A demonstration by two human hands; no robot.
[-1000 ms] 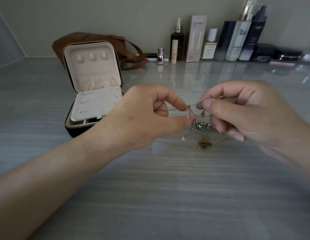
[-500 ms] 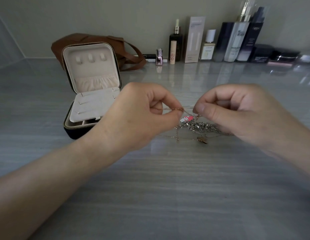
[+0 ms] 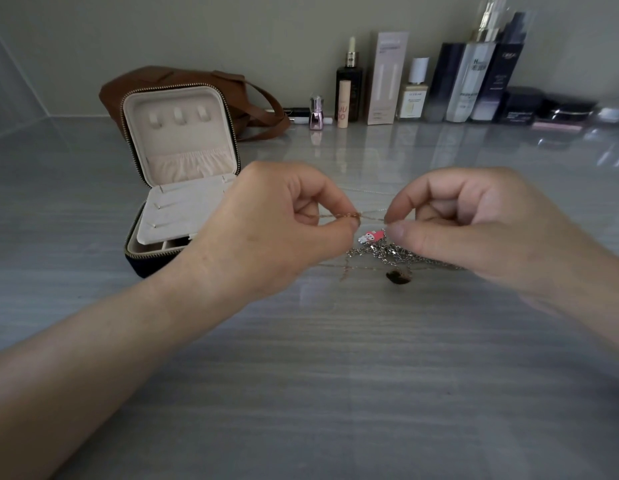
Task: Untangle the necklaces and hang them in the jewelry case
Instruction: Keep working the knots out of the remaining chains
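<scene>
A tangle of thin necklaces (image 3: 380, 252) lies on the grey table, with a silver chain heap, a pink and white charm (image 3: 370, 236) and a dark pendant (image 3: 398, 276). My left hand (image 3: 283, 223) pinches a gold chain between thumb and forefinger just above the tangle. My right hand (image 3: 474, 223) pinches the same strand a few centimetres to the right, and the short stretch between them is taut. The open jewelry case (image 3: 183, 174) stands to the left, its cream lid upright with three hooks and a gathered pocket.
A brown leather bag (image 3: 259, 98) lies behind the case. Several cosmetic bottles and boxes (image 3: 439, 84) line the back wall, with dark jars at the far right. The grey table (image 3: 335, 375) stretches toward me.
Both hands have drawn slightly apart, pulling the gold strand straight. The pink charm and the tangle have dropped lower, onto the table.
</scene>
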